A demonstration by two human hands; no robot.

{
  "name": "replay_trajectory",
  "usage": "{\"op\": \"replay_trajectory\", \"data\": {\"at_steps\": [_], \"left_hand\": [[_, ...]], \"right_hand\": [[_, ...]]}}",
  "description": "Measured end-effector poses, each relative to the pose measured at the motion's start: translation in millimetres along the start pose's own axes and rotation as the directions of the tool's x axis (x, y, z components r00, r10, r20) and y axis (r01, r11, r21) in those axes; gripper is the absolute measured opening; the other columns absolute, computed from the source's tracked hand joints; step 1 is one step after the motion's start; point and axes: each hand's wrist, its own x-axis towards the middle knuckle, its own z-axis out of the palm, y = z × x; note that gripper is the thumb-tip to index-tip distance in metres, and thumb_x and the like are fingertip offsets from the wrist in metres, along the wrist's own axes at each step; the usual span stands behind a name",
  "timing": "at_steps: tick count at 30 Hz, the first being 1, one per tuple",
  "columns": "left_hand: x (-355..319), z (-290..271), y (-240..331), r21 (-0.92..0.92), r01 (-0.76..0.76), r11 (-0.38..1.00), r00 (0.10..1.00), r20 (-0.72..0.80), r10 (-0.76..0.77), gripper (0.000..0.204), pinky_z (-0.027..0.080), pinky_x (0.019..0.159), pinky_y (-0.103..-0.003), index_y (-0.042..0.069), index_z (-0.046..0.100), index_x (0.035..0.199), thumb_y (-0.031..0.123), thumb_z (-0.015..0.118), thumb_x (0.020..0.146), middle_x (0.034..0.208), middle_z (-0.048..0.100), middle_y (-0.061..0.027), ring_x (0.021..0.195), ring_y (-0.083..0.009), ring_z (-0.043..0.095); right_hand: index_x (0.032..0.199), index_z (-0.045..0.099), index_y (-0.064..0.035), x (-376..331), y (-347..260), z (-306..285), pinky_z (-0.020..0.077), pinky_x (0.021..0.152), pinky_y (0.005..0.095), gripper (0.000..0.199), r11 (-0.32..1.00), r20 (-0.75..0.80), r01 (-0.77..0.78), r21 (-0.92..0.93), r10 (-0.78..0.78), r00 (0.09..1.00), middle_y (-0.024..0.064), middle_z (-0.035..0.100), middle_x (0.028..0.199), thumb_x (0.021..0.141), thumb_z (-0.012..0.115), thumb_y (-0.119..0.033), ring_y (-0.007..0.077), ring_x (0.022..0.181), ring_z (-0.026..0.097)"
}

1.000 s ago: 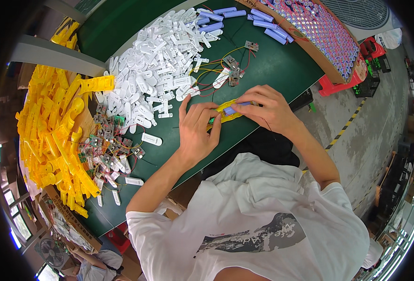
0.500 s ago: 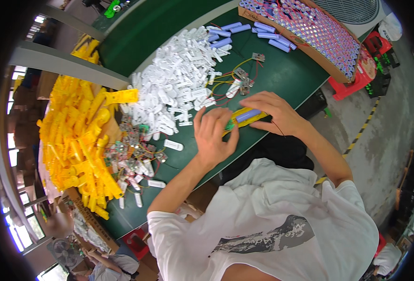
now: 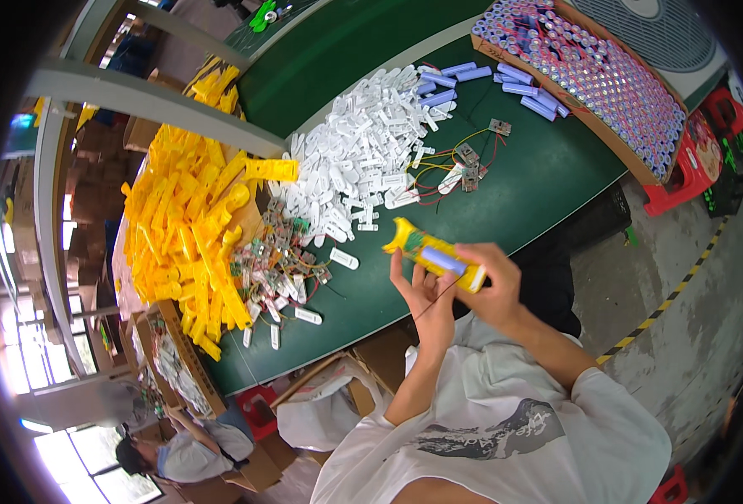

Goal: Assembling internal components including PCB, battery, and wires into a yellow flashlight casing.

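A long yellow plastic housing is held up at the table's near edge, tilted with its notched end to the far left. A purple cylindrical battery cell lies in the hollow of it, and a bit of green shows beside the cell. My left hand supports the housing from the near side, its fingers closed along the edge and underside. At the other end my right hand grips the housing, next to a white piece. A thin dark wire hangs down by my left hand.
Yellow housings are heaped at the left, beside circuit boards with wires and a pile of white plastic pieces. Loose purple cells lie at the back, near a carton of cells. Wired boards rest mid-table. Another person sits lower left.
The housing has been lifted nearer my body and tilted, its notched end now pointing far left. My left hand has shifted under it, and the head view has turned a little.
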Motion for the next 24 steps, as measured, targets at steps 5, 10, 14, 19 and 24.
{"op": "replay_trajectory", "data": {"at_steps": [5, 10, 14, 19, 24], "left_hand": [[26, -7, 9, -0.072, 0.08, 0.994, 0.996, -0.043, -0.083, 0.062, 0.057, 0.068, -0.035, 0.021, 0.012, 0.148, 0.012, 0.048, 0.098, 0.116, 0.056, -0.0212, 0.078, -0.0228, 0.067], [36, -37, 17, -0.059, 0.087, 0.994, 0.996, -0.004, -0.087, 0.06, 0.057, 0.066, -0.033, 0.019, 0.017, 0.145, 0.007, 0.05, 0.096, 0.104, 0.06, -0.0168, 0.074, -0.0207, 0.065], [37, -51, 15, -0.031, 0.1, 0.994, 0.995, 0.027, -0.1, 0.05, 0.056, 0.059, -0.032, 0.015, 0.028, 0.137, 0.001, 0.048, 0.093, 0.105, 0.057, -0.0163, 0.077, -0.0206, 0.064], [46, -55, 12, -0.088, 0.191, 0.978, 0.982, 0.019, -0.19, 0.043, 0.055, 0.054, -0.031, 0.015, 0.033, 0.132, 0.004, 0.049, 0.094, 0.096, 0.054, -0.0118, 0.071, -0.018, 0.061], [56, -59, 13, -0.102, 0.182, 0.978, 0.983, 0.056, -0.177, 0.032, 0.054, 0.052, -0.03, 0.014, 0.035, 0.127, 0.014, 0.049, 0.098, 0.092, 0.054, -0.0096, 0.062, -0.0162, 0.059]], "right_hand": [[0.113, 0.063, -0.0045, -9, -10, 5, 0.0523, 0.086, 0.039, 0.05, 0.997, 0.227, 0.071, 0.04, -0.078, 0.971, 0.0117, 0.063, 0.112, 0.066, 0.08, -0.006, 0.0303, 0.098, 0.063], [0.11, 0.065, -0.0064, 19, 3, -35, 0.0516, 0.082, 0.0366, 0.042, 0.989, 0.536, 0.005, 0.151, -0.086, 0.84, 0.01, 0.066, 0.106, 0.07, 0.078, -0.009, 0.0283, 0.095, 0.064], [0.098, 0.067, -0.0035, 67, 6, -26, 0.0512, 0.068, 0.0347, 0.022, 0.995, 0.399, -0.094, -0.017, 0.092, 0.912, 0.0088, 0.066, 0.082, 0.079, 0.073, -0.012, 0.025, 0.071, 0.064], [0.101, 0.068, -0.0058, 151, 22, 23, 0.0486, 0.061, 0.0355, 0.022, 0.922, 0.502, 0.123, -0.366, 0.084, 0.861, 0.0072, 0.066, 0.075, 0.082, 0.069, -0.016, 0.0229, 0.066, 0.064], [0.103, 0.069, -0.009, 196, 43, 69, 0.048, 0.059, 0.0397, 0.025, 0.808, 0.623, 0.38, -0.45, -0.02, 0.782, 0.0066, 0.066, 0.07, 0.082, 0.068, -0.023, 0.0238, 0.065, 0.064]]}}
